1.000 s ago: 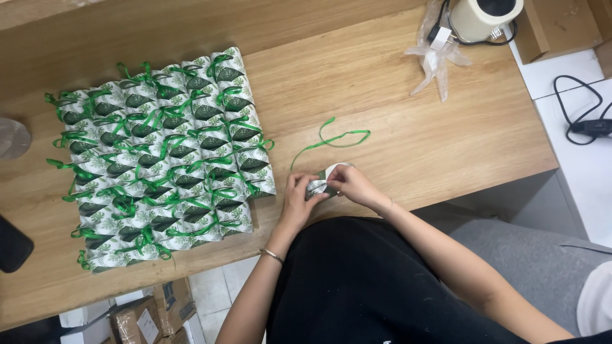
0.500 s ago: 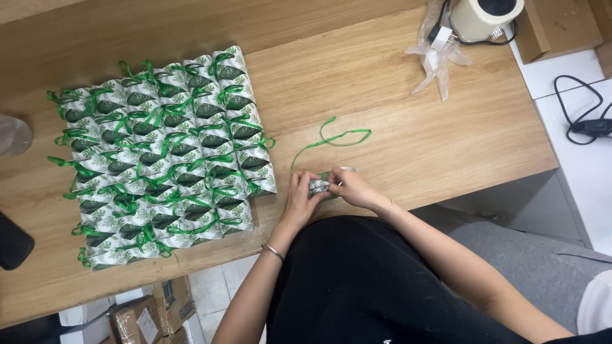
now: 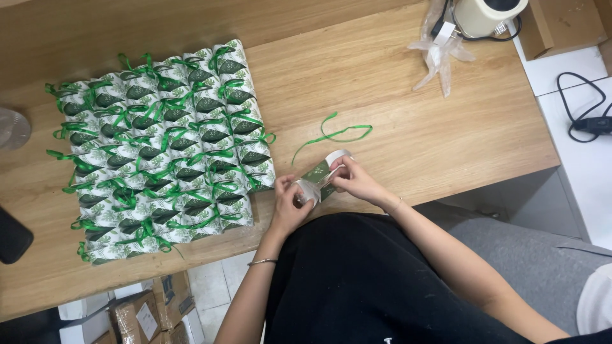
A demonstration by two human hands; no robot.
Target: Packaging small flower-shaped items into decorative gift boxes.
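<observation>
Both my hands hold one small paper favour box, white with green leaf print, near the front edge of the wooden table. My left hand grips its left end and my right hand pinches its right flap, which stands partly unfolded. A loose green ribbon lies curled on the table just beyond the box. To the left, several finished leaf-print boxes tied with green ribbon lie packed in rows.
A cream cylindrical device with a cable and clear plastic wrap sits at the table's back right. A black cable lies on the white surface to the right. Cardboard boxes stand on the floor below. A dark object rests at the left edge.
The box was pressed between both hands a moment ago; now it is pulled open wider, my left hand lower and to the left, the right flap raised.
</observation>
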